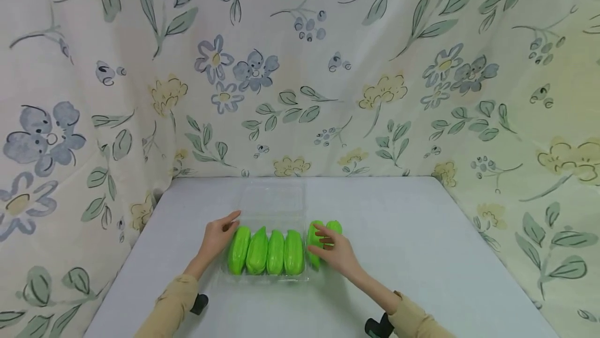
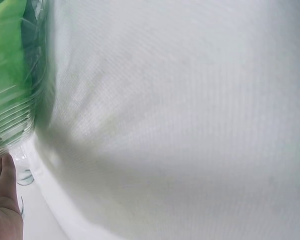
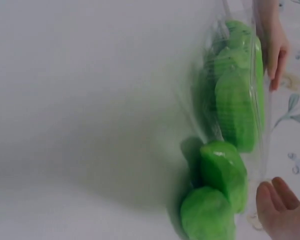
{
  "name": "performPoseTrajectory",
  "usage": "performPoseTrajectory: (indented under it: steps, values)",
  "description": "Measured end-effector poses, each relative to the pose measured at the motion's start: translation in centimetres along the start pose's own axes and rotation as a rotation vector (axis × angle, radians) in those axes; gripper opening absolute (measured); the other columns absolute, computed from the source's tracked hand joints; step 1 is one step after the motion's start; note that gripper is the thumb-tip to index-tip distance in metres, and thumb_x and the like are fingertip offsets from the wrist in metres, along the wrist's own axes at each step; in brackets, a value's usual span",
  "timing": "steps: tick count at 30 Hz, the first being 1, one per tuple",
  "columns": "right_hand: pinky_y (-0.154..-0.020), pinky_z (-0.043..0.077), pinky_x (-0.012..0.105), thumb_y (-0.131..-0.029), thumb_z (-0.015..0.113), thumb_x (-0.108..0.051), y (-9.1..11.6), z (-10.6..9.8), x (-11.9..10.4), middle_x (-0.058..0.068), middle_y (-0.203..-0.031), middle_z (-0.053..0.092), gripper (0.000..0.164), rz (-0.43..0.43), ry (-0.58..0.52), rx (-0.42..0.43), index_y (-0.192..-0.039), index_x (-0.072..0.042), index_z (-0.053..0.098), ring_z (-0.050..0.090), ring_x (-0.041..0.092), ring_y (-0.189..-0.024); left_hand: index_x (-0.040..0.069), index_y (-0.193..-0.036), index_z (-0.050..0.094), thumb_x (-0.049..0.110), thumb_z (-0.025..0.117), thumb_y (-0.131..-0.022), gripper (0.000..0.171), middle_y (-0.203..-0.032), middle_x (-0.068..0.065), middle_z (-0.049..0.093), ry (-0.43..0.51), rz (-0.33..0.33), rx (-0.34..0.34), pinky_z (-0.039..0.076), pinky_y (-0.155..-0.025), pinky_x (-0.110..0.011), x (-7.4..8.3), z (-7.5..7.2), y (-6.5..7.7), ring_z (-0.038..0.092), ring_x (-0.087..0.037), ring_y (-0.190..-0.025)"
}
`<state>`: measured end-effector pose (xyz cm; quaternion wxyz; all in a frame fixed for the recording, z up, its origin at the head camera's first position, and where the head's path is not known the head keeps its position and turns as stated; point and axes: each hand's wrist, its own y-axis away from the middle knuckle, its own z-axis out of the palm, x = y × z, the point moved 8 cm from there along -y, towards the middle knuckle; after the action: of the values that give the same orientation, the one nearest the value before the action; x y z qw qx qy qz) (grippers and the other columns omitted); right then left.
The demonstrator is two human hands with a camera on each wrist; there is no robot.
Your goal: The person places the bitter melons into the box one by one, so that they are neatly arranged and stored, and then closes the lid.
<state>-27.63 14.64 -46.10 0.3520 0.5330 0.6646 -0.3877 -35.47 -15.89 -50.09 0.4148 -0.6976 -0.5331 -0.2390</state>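
Observation:
Several glossy bright green elongated vegetables, their kind unclear, lie side by side in a clear plastic clamshell box. Its transparent lid is folded back, away from me. At the box's left rim is my left hand, its fairly straight fingers touching the plastic; the left wrist view shows fingertips against the ribbed wall. Just right of the box lie two more green vegetables. Over them hovers my right hand, fingers spread and loosely bent, apparently holding nothing. It partly covers both in the head view.
A white-covered table carries the box near its middle. Flower-print cloth hangs behind the table and down both sides. Dark wrist-worn devices sit under both forearms, low over the table.

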Motion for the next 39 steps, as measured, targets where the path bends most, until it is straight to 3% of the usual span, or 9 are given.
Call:
performPoseTrajectory:
  steps: [3, 8, 15, 20, 25, 34, 39]
  values:
    - [-0.089, 0.049, 0.05, -0.082, 0.075, -0.019, 0.0, -0.8, 0.3, 0.023, -0.117, 0.063, 0.056, 0.022, 0.033, 0.007, -0.132, -0.005, 0.055, 0.061, 0.041, -0.105, 0.001, -0.124, 0.062, 0.008, 0.061, -0.092, 0.033, -0.116, -0.022, 0.065, 0.003, 0.006, 0.008, 0.037, -0.047, -0.02, 0.1, -0.1, 0.0, 0.048, -0.003, -0.056]
    - [-0.088, 0.05, 0.048, -0.083, 0.074, -0.02, -0.3, -2.3, 1.2, 0.022, -0.12, 0.063, 0.056, 0.059, 0.079, 0.035, -0.134, -0.011, 0.055, 0.061, 0.039, -0.106, 0.002, -0.123, 0.062, 0.008, 0.061, -0.092, 0.032, -0.118, -0.02, 0.065, -0.023, 0.009, 0.015, 0.042, -0.054, -0.019, 0.1, -0.1, -0.2, 0.06, -0.007, -0.071]
    - [-0.089, 0.049, 0.049, -0.085, 0.071, -0.024, -0.8, -4.1, 2.6, 0.024, -0.128, 0.057, 0.058, 0.111, 0.133, 0.056, -0.138, -0.012, 0.05, 0.057, 0.042, -0.113, 0.001, -0.123, 0.062, 0.008, 0.061, -0.092, 0.032, -0.117, -0.02, 0.065, -0.017, 0.014, 0.015, 0.041, -0.054, -0.018, 0.0, -0.2, -0.4, 0.057, -0.007, -0.069]
    - [-0.093, 0.045, 0.054, -0.086, 0.07, -0.028, -0.9, -4.9, 4.2, 0.025, -0.139, 0.048, 0.064, 0.203, 0.18, 0.042, -0.142, -0.012, 0.044, 0.047, 0.047, -0.123, 0.001, -0.123, 0.062, 0.008, 0.061, -0.092, 0.032, -0.117, -0.019, 0.066, -0.024, -0.002, 0.006, 0.041, -0.057, -0.018, 0.0, -0.2, -0.1, 0.065, -0.016, -0.077]
    - [-0.093, 0.045, 0.054, -0.086, 0.069, -0.028, -1.4, -5.7, 5.5, 0.03, -0.139, 0.045, 0.067, 0.285, 0.17, 0.033, -0.144, -0.01, 0.041, 0.046, 0.049, -0.122, 0.002, -0.124, 0.062, 0.009, 0.061, -0.092, 0.033, -0.119, -0.018, 0.065, -0.024, 0.001, -0.001, 0.043, -0.059, -0.018, 0.1, -0.1, -0.3, 0.068, -0.023, -0.084]
    - [-0.094, 0.045, 0.053, -0.088, 0.067, -0.028, -1.6, -5.9, 6.1, 0.032, -0.138, 0.044, 0.068, 0.329, 0.125, 0.012, -0.145, -0.007, 0.038, 0.047, 0.049, -0.122, 0.002, -0.123, 0.062, 0.008, 0.061, -0.092, 0.032, -0.118, -0.019, 0.065, -0.012, 0.0, 0.009, 0.042, -0.057, -0.017, -0.1, -0.1, -0.3, 0.068, -0.023, -0.085]
    - [-0.094, 0.045, 0.053, -0.088, 0.067, -0.027, -1.7, -5.7, 6.4, 0.032, -0.139, 0.043, 0.067, 0.334, 0.112, 0.013, -0.145, -0.007, 0.038, 0.048, 0.049, -0.121, 0.001, -0.123, 0.062, 0.007, 0.061, -0.092, 0.032, -0.115, -0.021, 0.066, -0.006, 0.007, 0.011, 0.039, -0.053, -0.018, 0.1, -0.2, -0.2, 0.06, -0.01, -0.069]
